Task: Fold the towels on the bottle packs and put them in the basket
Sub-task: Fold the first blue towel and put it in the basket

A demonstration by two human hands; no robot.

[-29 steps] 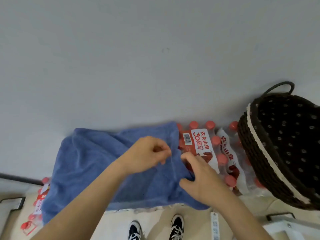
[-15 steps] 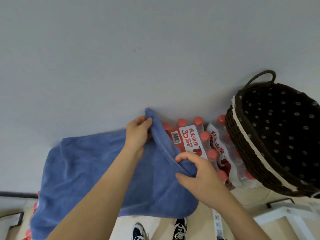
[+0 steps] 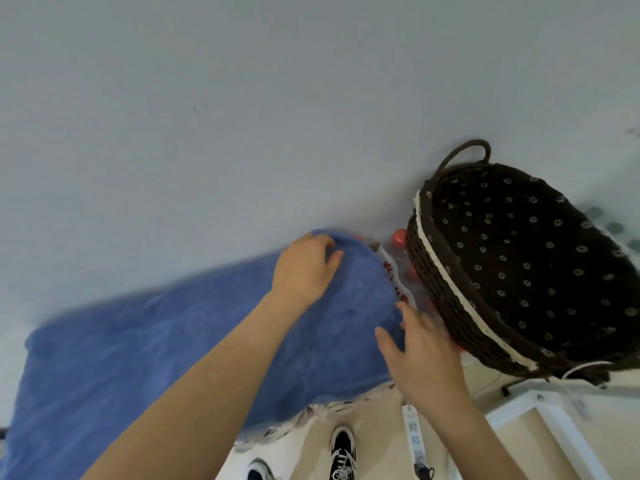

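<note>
A blue towel lies spread over the bottle packs, from the lower left up to the wall. My left hand grips the towel's far right corner, fingers curled over its edge by the wall. My right hand is blurred, fingers straight and spread, touching the towel's near right edge. A strip of the bottle pack with red caps shows between the towel and the dark woven basket. The basket stands at the right, tilted toward me, and its dotted lining holds nothing that I can see.
A grey wall runs close behind the packs. On the floor below lie a white power strip and a white frame at the lower right. My shoes stand near the packs' front edge.
The towel's right end has been drawn right over the bottle pack, hiding most of its label. My right hand let go of the edge and opened; my left hand moved right with the corner.
</note>
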